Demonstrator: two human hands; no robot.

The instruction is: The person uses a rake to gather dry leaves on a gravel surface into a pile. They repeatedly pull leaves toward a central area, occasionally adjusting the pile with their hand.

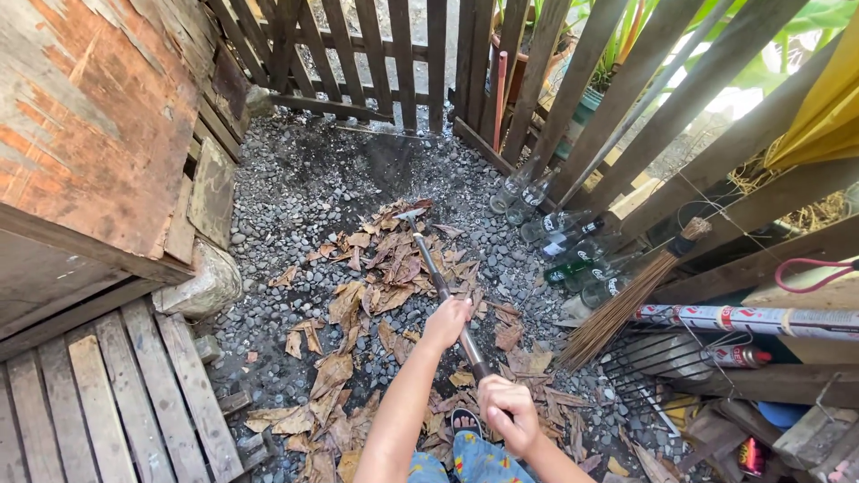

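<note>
Outdoors, both hands grip one long metal rake handle [445, 291] that slants away from the person over a gravel floor [295, 192]. Left hand [446, 323] sits higher up the shaft, farther from the body, its fingers curled tight around the bar with the knuckles facing up. Right hand [506, 411] is closed in a fist around the near end of the same handle, close to the person's patterned trousers [474, 461] and a sandalled foot [463, 420] just below the left forearm. Beyond the left hand the shaft runs on to the rake head [410, 215], which rests on the far edge of a heap of dry brown leaves [376, 268]; more leaves lie scattered under and on both sides of the hands. Off to the right of the right hand a straw broom [626, 304] leans against the dark wooden fence [626, 98], and a cluster of empty glass bottles [564, 237] lies at the foot of that fence, beyond the broom's bristles. To the left of the left hand a weathered wooden pallet [116, 394] lies on the ground below a plank wall [89, 125], with a rounded stone [201, 286] between them.
</note>
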